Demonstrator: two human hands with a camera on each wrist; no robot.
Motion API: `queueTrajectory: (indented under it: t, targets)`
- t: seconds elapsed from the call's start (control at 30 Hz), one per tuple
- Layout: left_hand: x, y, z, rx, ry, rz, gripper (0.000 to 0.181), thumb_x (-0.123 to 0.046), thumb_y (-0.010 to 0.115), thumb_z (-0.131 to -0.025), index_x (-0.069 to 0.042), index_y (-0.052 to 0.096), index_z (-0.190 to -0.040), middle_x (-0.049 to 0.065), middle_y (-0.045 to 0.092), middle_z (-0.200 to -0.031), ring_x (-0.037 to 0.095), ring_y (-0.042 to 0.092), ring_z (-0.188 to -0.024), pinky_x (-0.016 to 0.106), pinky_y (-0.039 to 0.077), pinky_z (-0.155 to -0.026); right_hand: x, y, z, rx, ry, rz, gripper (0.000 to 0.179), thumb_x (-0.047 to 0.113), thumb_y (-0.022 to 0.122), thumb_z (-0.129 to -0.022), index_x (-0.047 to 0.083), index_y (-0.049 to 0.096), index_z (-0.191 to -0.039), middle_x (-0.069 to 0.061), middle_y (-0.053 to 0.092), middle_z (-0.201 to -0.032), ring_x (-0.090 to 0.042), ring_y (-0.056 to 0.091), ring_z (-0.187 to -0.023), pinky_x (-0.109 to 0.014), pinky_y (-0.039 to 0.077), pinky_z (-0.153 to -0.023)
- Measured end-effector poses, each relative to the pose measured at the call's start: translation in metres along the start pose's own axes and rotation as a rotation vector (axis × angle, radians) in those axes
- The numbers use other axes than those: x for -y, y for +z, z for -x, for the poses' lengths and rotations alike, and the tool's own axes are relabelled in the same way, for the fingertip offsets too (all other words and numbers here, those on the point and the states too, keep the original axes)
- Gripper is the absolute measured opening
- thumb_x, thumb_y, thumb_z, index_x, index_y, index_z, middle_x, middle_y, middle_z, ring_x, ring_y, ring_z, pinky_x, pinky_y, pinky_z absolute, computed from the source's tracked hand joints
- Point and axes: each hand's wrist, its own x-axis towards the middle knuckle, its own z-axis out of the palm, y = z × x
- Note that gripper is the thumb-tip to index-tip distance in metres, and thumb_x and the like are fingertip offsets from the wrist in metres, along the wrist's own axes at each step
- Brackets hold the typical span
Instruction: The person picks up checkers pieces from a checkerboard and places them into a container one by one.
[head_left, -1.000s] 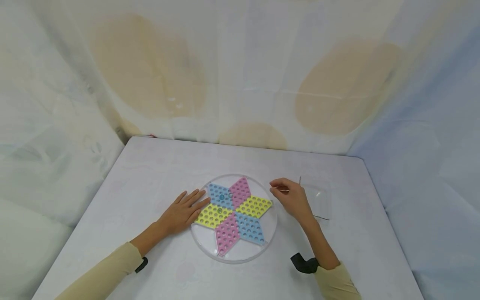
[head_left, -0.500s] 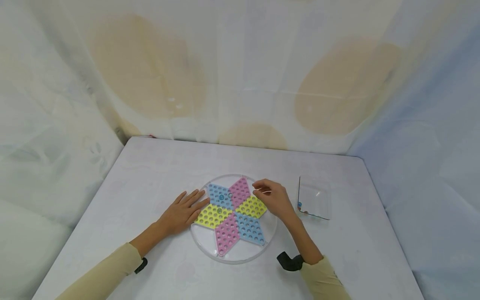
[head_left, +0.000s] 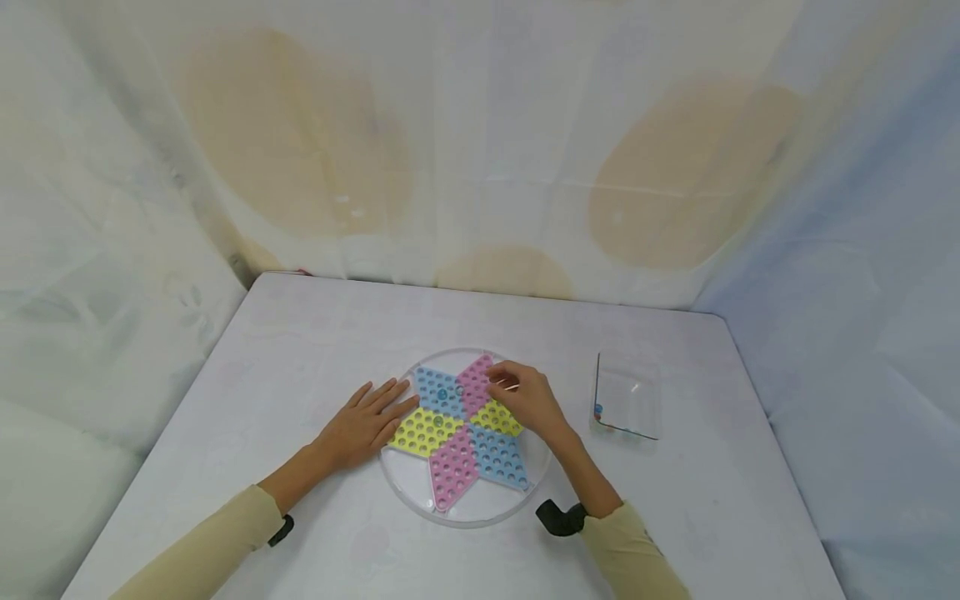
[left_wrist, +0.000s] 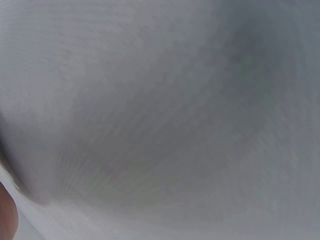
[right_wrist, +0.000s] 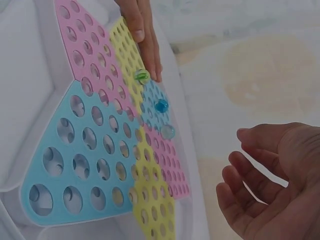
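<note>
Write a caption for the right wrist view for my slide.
Three marbles on a star board, left hand at its edge, right hand in the foreground.

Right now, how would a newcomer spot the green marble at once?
On the table lies a round Chinese checkers board. In its yellow section by the left hand sits the green marble. Green swirls distinguish it from the nearby blue marble and pale marble.

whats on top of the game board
On the game board: a green marble, a blue marble and a clear marble. The left hand covers part of its edge; whatever lies beneath is hidden.
</note>
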Motion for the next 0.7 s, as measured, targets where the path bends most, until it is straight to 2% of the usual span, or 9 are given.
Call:
queueTrajectory:
  t: [0.2, 0.43, 0.7]
  targets:
    - [0.001, 0.001, 0.0, 0.004, -0.002, -0.002, 0.053, -0.039, 0.043, -0.106, -0.025, 0.037, -0.156, 0.006, 0.024, -0.164, 0.028, 0.02, -0.15, 0.055, 0.017, -0.118, -0.003, 0.009, -0.006, 0.018, -0.002, 0.008, 0.022, 0.007, 0.07, -0.093, -0.001, 0.069, -0.113, -0.009, 0.071, -0.102, -0.027, 0.068, -0.093, -0.042, 0.056, -0.084]
    - [0.002, 0.001, 0.001, -0.003, 0.0, 0.018, 0.052, -0.038, 0.044, -0.106, -0.024, 0.039, -0.156, 0.006, 0.025, -0.164, 0.029, 0.02, -0.15, 0.055, 0.016, -0.118, -0.005, 0.023, -0.016, 0.04, 0.045, 0.051, 0.021, 0.008, 0.07, -0.092, 0.001, 0.071, -0.112, -0.009, 0.071, -0.102, -0.025, 0.066, -0.093, -0.039, 0.056, -0.083]
    - [0.002, -0.001, 0.0, 0.045, -0.028, 0.018, 0.054, -0.039, 0.042, -0.106, -0.026, 0.034, -0.158, 0.003, 0.02, -0.165, 0.025, 0.014, -0.151, 0.052, 0.011, -0.12, -0.007, 0.038, -0.03, 0.105, 0.049, 0.085, 0.02, 0.008, 0.07, -0.092, 0.001, 0.071, -0.111, -0.007, 0.07, -0.099, -0.022, 0.065, -0.091, -0.035, 0.055, -0.082]
